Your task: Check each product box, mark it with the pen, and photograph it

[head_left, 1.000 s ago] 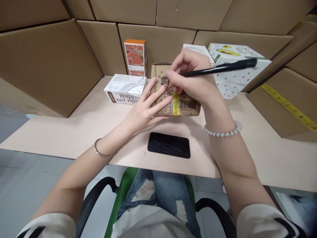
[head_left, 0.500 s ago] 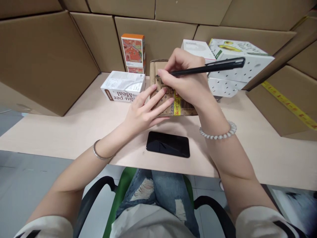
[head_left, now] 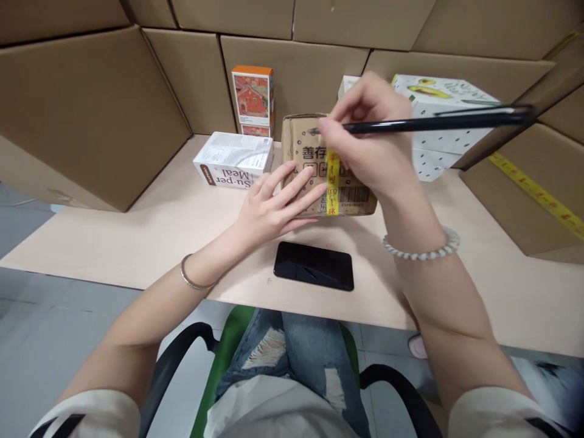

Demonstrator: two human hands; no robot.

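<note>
A small brown cardboard parcel (head_left: 305,152) with printed characters, a barcode and a strip of yellow tape (head_left: 333,182) lies on the pale table (head_left: 150,231). My left hand (head_left: 274,207) rests on its near left side, fingers stretched flat. My right hand (head_left: 371,143) is closed around a long black pen (head_left: 438,121), held level above the parcel's far end, with the tip near the top of the yellow tape.
A black phone (head_left: 314,274) lies face up near the table's front edge. A white "Super Meal" box (head_left: 232,165), an orange picture box (head_left: 252,97) and a white spotted box (head_left: 442,131) stand behind. Large brown cartons (head_left: 91,115) wall in the table.
My right hand has lifted with the pen and moved right, uncovering more of the parcel's top and tape. My left hand has stayed on the parcel.
</note>
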